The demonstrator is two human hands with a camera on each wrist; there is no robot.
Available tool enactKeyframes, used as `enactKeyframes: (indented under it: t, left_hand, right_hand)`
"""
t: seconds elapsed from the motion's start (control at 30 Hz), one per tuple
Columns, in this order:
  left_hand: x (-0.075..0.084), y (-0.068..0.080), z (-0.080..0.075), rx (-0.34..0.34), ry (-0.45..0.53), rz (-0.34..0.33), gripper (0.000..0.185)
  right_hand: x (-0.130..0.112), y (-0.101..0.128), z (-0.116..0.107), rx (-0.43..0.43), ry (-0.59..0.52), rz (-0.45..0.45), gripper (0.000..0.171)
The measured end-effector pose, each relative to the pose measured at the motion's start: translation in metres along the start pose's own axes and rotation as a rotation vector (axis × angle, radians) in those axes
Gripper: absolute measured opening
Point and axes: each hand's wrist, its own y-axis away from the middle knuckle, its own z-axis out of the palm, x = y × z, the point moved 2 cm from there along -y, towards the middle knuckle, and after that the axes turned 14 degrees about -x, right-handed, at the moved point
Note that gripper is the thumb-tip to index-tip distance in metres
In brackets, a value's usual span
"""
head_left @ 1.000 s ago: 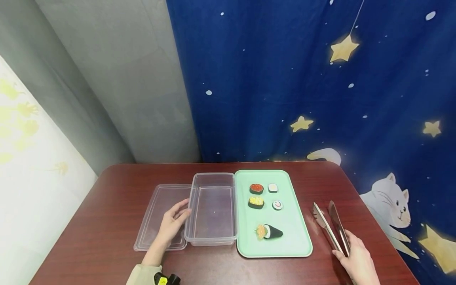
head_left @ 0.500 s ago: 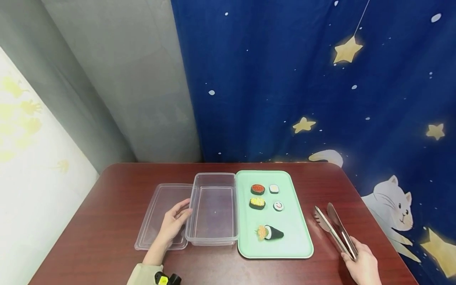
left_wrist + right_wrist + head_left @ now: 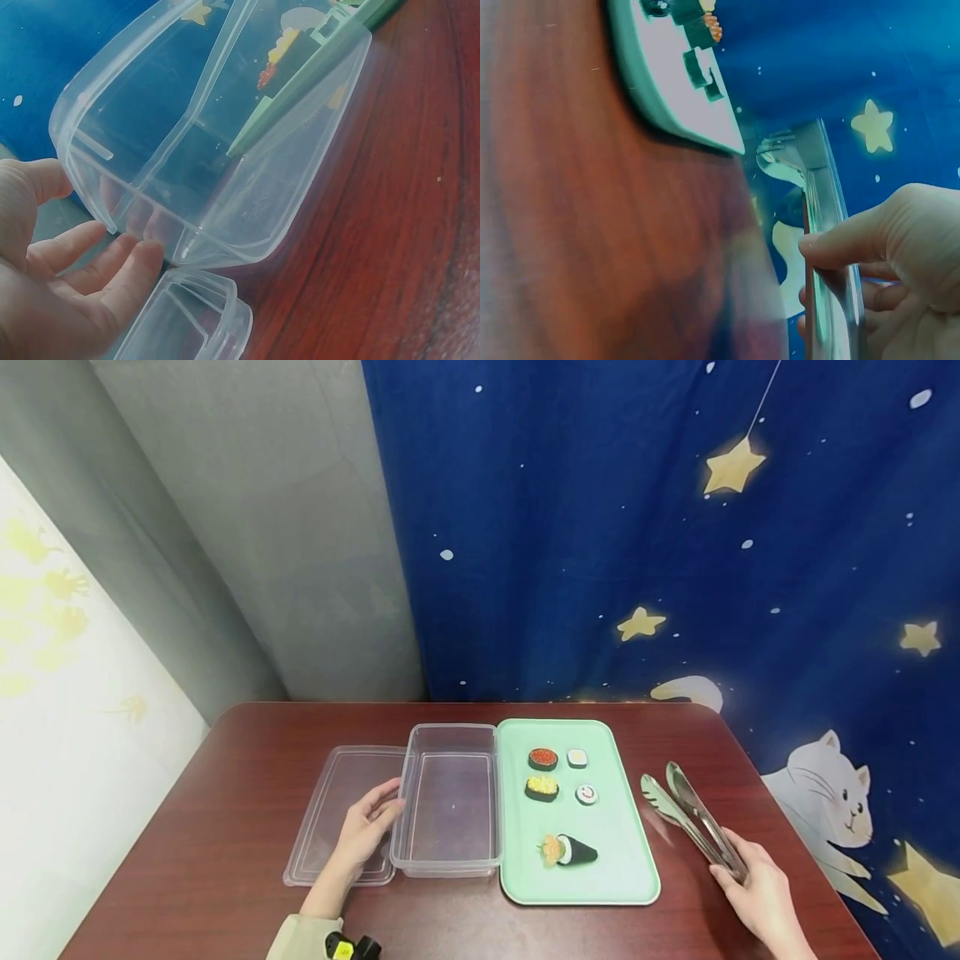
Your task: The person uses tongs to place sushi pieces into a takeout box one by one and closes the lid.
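My left hand [image 3: 363, 831] rests its fingers against the left wall of a clear plastic container [image 3: 453, 802]. In the left wrist view, the thumb and fingertips meet the container's wall [image 3: 225, 225]; the fingers are only slightly bent. My right hand [image 3: 761, 889] grips metal tongs [image 3: 708, 831] by their handles, heads apart and pointing toward the tray. A mint green tray [image 3: 592, 887] holds toy-like sushi: a red-topped piece [image 3: 543, 758], a yellow-topped piece [image 3: 542, 788], a small square roll [image 3: 577, 757], a round roll [image 3: 587, 793] and a cone-shaped hand roll [image 3: 577, 850].
A clear lid [image 3: 330, 827] lies flat left of the container, partly behind the left hand. The container stands directly beside the tray on a dark red wooden table [image 3: 225, 827]. Grey cloth [image 3: 330, 568] and a blue starry curtain [image 3: 540, 568] hang behind the table.
The right hand has lifted the tongs, and their heads have moved forward and left toward the tray. The left hand, container and sushi stay where they were.
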Motion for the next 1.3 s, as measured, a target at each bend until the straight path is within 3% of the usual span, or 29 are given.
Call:
enactKeyframes:
  t: [0.3,0.47,0.77,1.0,1.3]
  left_hand:
    - [0.001,0.000,0.000,0.007,-0.009,0.024,0.042]
    - [0.001,0.000,0.000,0.004,-0.014,0.034,0.043]
    - [0.000,-0.001,-0.001,-0.002,-0.021,0.054,0.043]
    - [-0.001,-0.001,-0.001,-0.006,-0.009,0.047,0.043]
    - [-0.002,-0.001,-0.001,-0.003,-0.020,0.056,0.043]
  right_hand:
    - [-0.013,-0.038,-0.002,0.037,0.004,-0.218,0.058]
    - [-0.021,-0.060,0.003,-0.005,-0.017,-0.286,0.056]
    - [-0.034,-0.094,0.016,-0.125,-0.072,-0.354,0.054]
    - [-0.044,-0.116,0.026,-0.265,-0.112,-0.343,0.050]
    - [-0.050,-0.134,0.039,-0.333,-0.144,-0.387,0.047]
